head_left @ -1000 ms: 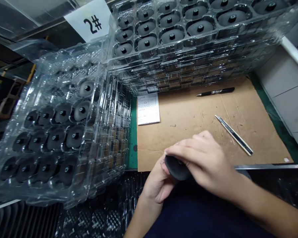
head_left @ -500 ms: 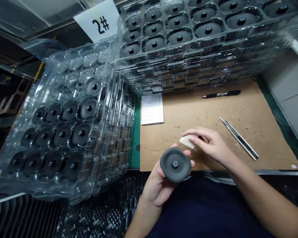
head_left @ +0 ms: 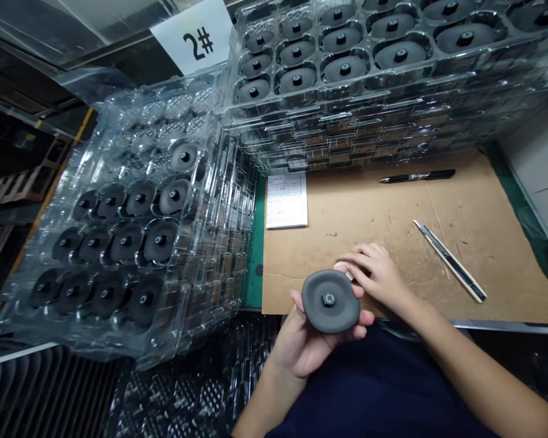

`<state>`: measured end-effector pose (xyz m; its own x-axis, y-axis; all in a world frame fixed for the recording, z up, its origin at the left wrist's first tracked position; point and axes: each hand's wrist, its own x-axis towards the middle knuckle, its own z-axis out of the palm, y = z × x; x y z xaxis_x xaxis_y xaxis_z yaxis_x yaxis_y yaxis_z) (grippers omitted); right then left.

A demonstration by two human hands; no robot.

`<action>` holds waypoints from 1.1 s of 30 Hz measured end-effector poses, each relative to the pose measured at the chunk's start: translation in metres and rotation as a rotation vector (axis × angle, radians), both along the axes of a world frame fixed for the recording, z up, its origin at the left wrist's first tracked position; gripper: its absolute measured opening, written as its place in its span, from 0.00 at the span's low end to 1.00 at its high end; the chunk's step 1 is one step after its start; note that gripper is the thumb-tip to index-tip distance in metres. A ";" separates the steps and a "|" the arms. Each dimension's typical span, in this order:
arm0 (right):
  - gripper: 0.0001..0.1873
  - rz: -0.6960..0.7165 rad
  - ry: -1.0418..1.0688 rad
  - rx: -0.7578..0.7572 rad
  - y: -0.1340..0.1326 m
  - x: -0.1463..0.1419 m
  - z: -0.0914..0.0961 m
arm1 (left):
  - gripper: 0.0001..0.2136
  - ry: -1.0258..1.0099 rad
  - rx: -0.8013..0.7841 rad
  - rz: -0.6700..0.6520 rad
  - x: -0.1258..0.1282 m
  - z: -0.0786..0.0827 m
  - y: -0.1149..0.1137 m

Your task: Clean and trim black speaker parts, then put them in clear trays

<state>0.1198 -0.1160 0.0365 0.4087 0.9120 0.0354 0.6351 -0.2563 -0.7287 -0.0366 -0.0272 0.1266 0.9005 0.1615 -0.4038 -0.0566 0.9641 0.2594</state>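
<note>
Facing the camera, the disc [head_left: 338, 309] shows its stud [head_left: 329, 298] nearly end-on.

On my feed, the cardboard sheet [head_left: 319, 252] lies on the counter [head_left: 256, 261], bearing a slip [head_left: 287, 202] back left, a pen [head_left: 418, 176] back right, a cutter [head_left: 451, 263] before the pen. I see one tray stack [head_left: 212, 225] left, a second tray stack [head_left: 342, 131] behind.
</note>
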 end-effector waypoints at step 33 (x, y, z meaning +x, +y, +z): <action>0.11 0.278 0.121 0.389 -0.013 0.009 0.078 | 0.12 0.356 1.075 -0.051 -0.001 -0.001 0.008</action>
<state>0.1287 -0.1294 0.1145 0.1741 0.9156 0.3625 0.5460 0.2166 -0.8093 -0.0377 -0.0192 0.1253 0.7775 0.5455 -0.3128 0.2193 0.2309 0.9479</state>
